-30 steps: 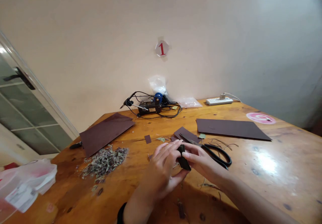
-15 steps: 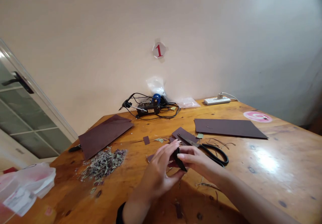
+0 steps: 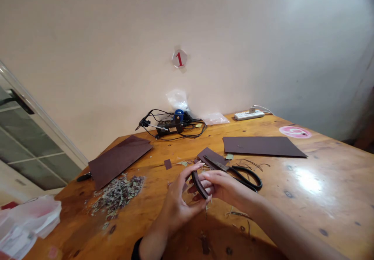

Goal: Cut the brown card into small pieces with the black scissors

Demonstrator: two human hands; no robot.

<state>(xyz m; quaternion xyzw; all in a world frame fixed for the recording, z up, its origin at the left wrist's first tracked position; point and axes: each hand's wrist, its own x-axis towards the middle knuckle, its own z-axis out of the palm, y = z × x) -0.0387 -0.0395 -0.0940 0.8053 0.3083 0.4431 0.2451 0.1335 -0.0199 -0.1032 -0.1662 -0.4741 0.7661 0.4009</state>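
Observation:
Between both hands is a small dark brown piece (image 3: 200, 186), bent into a curve; its edge shows what look like layers, though I cannot make out its kind. My left hand (image 3: 178, 202) grips it by the ends with thumb and fingers. From the other side, my right hand (image 3: 223, 186) presses its fingers against the piece. Just beyond the right hand lie black-handled scissors (image 3: 247, 177), blades resting over a smaller dark brown sheet (image 3: 209, 154). Small offcuts (image 3: 167, 164) lie near the fingers.
Dark brown sheets (image 3: 119, 158) lie at left, and another large sheet (image 3: 263, 146) at right. A heap of shredded scraps (image 3: 119, 195) sits left of my hands. Toward the wall stand a black device with cables (image 3: 169, 125) and a white power strip (image 3: 248, 115). Plastic bags (image 3: 35, 217) lie far left.
The dark piece has turned and tilted, so its curved, layered edge now faces me. Both hands have shifted slightly with it. The whole view has moved a little.

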